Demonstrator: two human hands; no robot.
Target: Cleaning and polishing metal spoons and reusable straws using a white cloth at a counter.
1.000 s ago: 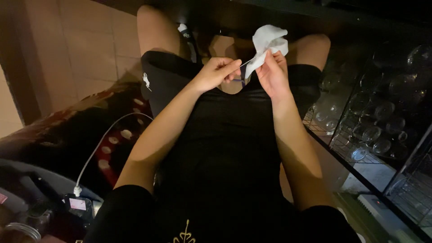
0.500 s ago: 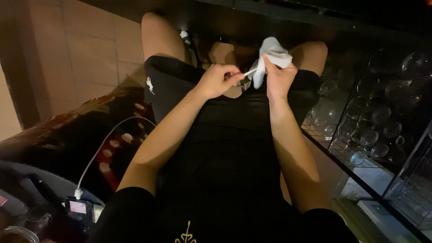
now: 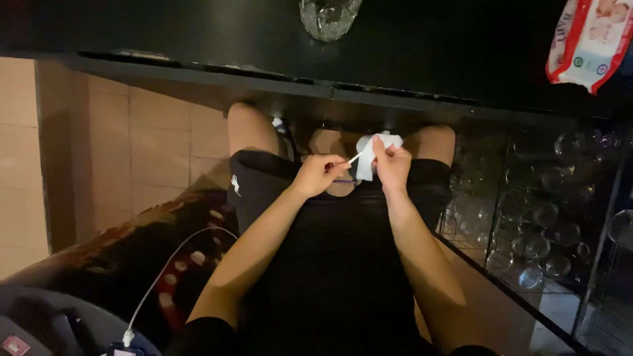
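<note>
Sitting, I look down at my lap in black shorts. My left hand [image 3: 321, 174] pinches a thin white stick, like a cotton swab [image 3: 354, 159], whose tip points at a small dark object wrapped in a white tissue [image 3: 370, 153]. My right hand [image 3: 391, 166] grips that tissue and the object inside it. Both hands meet above my knees, just below the edge of a black table [image 3: 198, 46]. What the dark object is cannot be told.
A clear glass [image 3: 328, 13] stands on the black table, with a red and white wipes packet [image 3: 587, 41] at its right end. A wire rack of glass cups [image 3: 541, 217] is on my right. A white cable [image 3: 165, 270] runs at lower left over a patterned rug.
The view has tilted up, bringing the table top, glass and wipes packet into sight. The tissue is now bunched tighter in my right hand, and the hands sit closer together.
</note>
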